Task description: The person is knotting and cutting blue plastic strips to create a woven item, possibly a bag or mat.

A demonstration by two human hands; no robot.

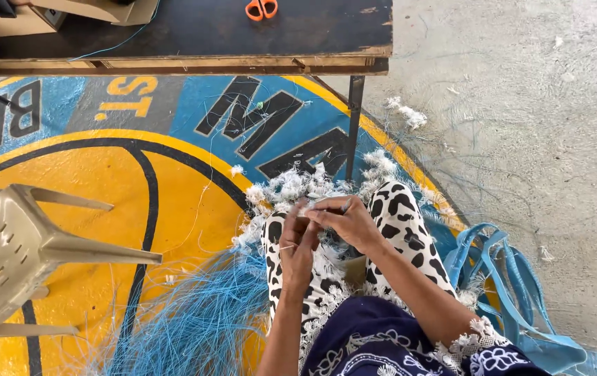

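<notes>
Over your lap, both hands (323, 230) pinched white tufts (291, 188) onto blue line (194, 320); many tufts tied, loose line remained.

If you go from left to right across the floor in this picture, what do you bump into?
Tipped-over beige plastic chair → blue strands → left hand → right hand → blue bag with straps.

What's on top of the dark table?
On the dark table lie orange scissors and cardboard boxes at its far-left edge. The picture's top edge cuts off whatever lies farther back.
</notes>
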